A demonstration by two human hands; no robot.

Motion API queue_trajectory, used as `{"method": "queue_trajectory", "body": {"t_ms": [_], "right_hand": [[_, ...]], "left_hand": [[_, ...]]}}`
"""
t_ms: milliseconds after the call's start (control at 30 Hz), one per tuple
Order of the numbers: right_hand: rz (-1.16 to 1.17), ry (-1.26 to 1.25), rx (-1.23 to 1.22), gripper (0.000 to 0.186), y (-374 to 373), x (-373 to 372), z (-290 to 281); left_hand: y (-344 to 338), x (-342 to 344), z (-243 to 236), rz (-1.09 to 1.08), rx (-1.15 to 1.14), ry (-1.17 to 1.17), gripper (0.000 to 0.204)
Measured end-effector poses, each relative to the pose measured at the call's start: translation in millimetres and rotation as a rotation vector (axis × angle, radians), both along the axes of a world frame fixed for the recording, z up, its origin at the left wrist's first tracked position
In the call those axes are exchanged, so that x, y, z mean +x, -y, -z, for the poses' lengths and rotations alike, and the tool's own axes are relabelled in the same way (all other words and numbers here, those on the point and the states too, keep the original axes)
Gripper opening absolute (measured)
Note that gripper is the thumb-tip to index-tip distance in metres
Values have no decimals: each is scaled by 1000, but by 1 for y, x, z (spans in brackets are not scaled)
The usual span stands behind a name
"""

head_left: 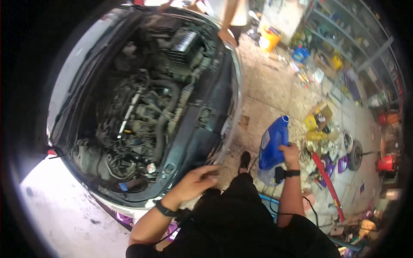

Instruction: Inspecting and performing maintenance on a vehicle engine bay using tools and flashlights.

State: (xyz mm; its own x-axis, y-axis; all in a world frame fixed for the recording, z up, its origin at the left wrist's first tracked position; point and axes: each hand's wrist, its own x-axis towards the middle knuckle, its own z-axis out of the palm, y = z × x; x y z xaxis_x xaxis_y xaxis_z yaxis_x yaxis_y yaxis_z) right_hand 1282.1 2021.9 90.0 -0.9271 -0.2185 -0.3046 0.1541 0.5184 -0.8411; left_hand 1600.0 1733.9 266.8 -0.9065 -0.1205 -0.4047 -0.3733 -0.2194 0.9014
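Note:
My right hand (291,155) is closed round the handle of a blue plastic jug (272,144), which stands tilted with its capped-looking neck at the top. Just below it, by my wrist, is a clear plastic container (267,176); whether the two touch I cannot tell. My left hand (196,182) holds nothing, its fingers stretched out over the front edge of an open car engine bay (146,112). Near that hand, inside the bay, are a white cap (151,167) and a blue cap (124,186). A long pale bar (129,112) lies over the engine.
At the far front corner of the car, another person's hand (227,37) rests on the edge. A red bar (328,185), a yellow box (319,116), a tyre (355,155) and scattered litter lie on the floor at right. Metal shelves (340,30) stand at far right.

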Motion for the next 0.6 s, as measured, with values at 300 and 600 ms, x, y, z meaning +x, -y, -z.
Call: {"method": "queue_trajectory", "body": {"t_ms": [300,600], "right_hand": [[289,395,250,50,-113,-139,342],[642,719,125,53,-59,-210,449]], "left_hand": [[-66,19,141,-317,-60,846,42],[-79,-91,135,140,-355,1249,38]]}}
